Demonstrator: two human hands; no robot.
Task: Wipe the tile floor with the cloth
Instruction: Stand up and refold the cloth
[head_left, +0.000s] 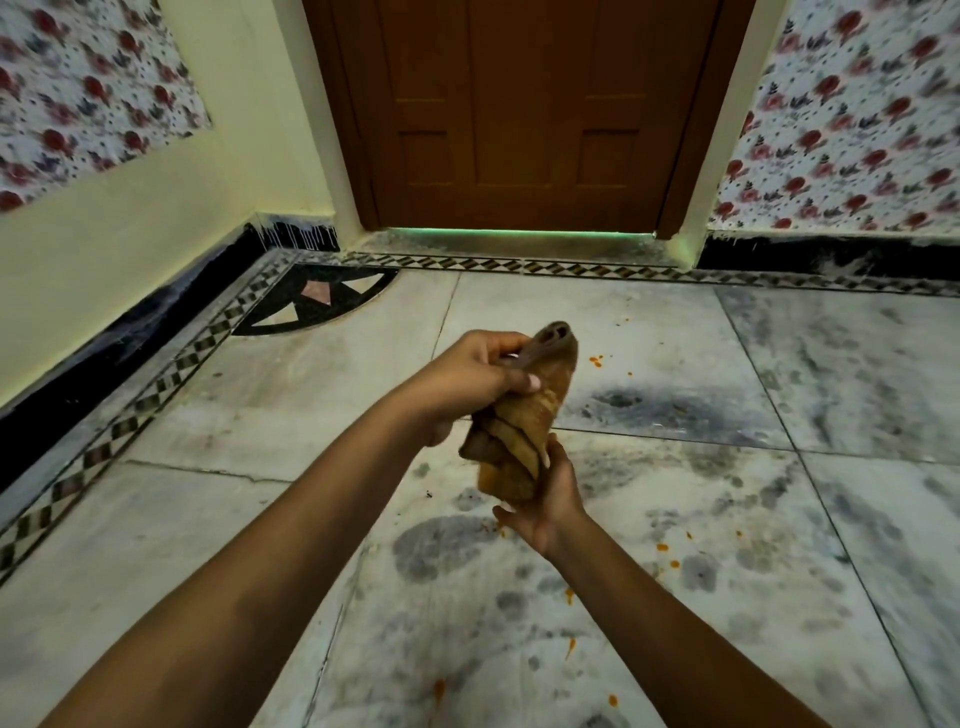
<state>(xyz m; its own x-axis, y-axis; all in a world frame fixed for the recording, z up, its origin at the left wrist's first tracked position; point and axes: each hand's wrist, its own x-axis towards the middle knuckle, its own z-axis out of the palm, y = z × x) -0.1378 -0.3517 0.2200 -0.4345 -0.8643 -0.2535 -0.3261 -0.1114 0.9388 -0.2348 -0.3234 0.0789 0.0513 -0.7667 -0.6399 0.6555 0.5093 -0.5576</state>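
open tile floor (649, 519) below; walls (130, 234) left, door (519, 114) ahead.

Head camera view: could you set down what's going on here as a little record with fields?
Setting: tile floor before a closed brown door
Cloth: brown cloth, twisted, held up off the floor
Left hand: left hand grips the cloth's upper part
Right hand: right hand grips its lower end
Floor state: orange spots and grey damp patches
Walls: floral wall covering on both sides
Wiping: not under way; cloth is not touching the tiles
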